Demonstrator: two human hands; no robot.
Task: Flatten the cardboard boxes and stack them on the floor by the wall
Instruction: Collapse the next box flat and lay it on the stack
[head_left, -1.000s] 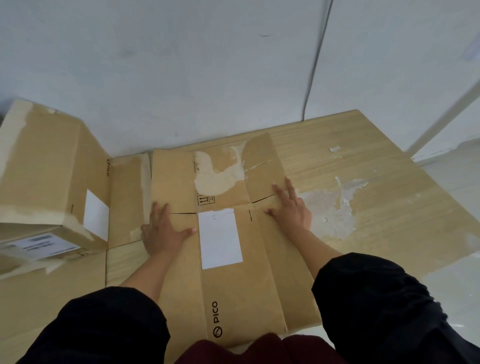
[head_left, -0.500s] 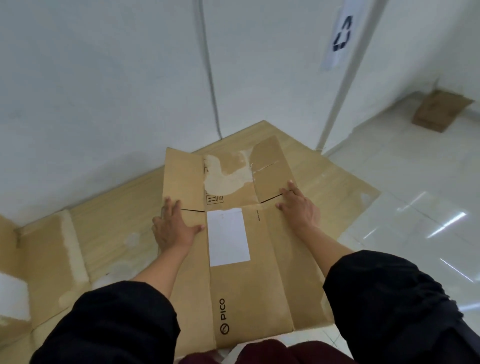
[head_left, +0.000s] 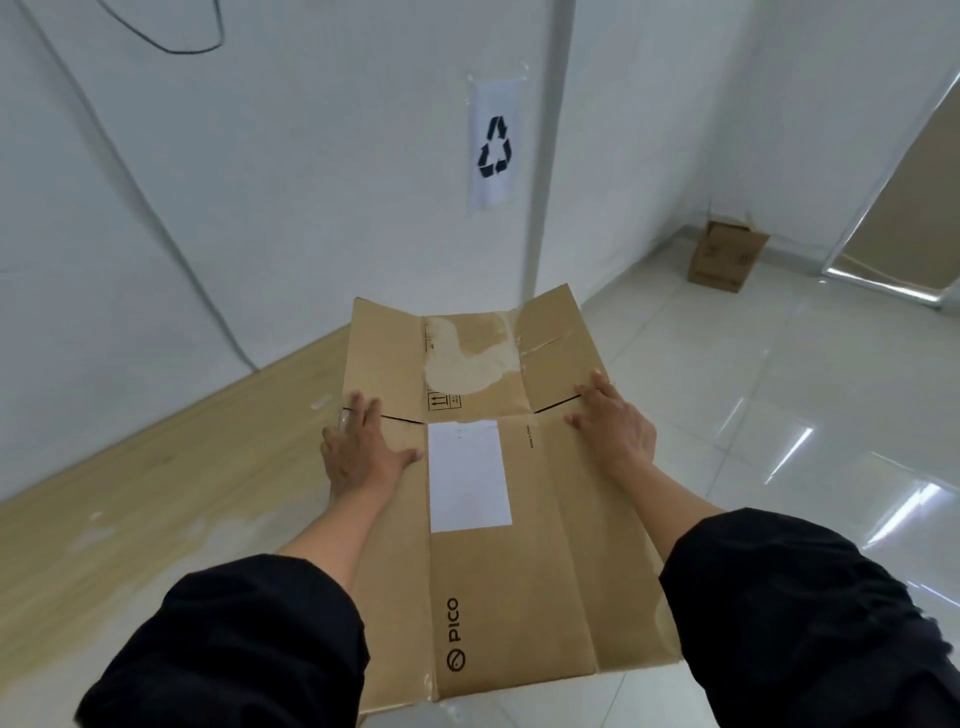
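Observation:
A flattened brown cardboard box (head_left: 519, 571), printed PICO and bearing a white label, is tilted up in front of me, its far flaps pointing at the wall. My left hand (head_left: 361, 449) is on its left edge with the thumb lying on top. On the right edge rests my right hand (head_left: 613, 423), fingers spread by a flap slit. Both hands seem to carry the box off the floor. A large flat cardboard sheet (head_left: 156, 493) lies on the floor along the wall at left.
A small upright cardboard box (head_left: 727, 257) stands in the far corner. The white wall carries a recycling sign (head_left: 496, 148) and a hanging cable (head_left: 171, 244). Glossy white tiles (head_left: 779, 415) extend to the right, and a tan panel (head_left: 914, 208) stands at the far right.
The view has swung right and upward. The flattened box has come up off the cardboard on the floor, still between both hands. The unflattened box at left has left the view.

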